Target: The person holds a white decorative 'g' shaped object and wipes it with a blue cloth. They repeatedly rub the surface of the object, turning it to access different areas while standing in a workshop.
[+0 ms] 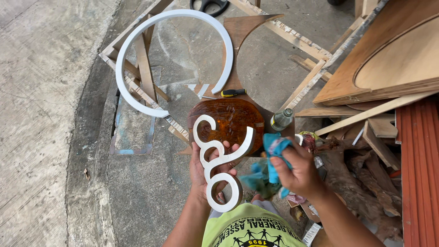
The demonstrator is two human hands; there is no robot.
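Note:
My left hand [206, 170] grips a white curly cut-out shape [219, 161] with loops at both ends, held upright over my lap. Just to its right, my right hand [298, 171] is closed around a crumpled blue-green cloth [270, 167], which sits right next to the shape's upper right arm. Beyond the shape lies a glossy brown oval wooden slab [231, 120].
A large white C-shaped ring [137, 64] rests on a wooden frame [146, 73] on the concrete. A yellow-black cutter [233, 93] and a glass bottle [281, 120] lie near the slab. Plywood boards [388, 59] and scrap wood [361, 183] pile up on the right. Black scissors [209, 5] lie at the top.

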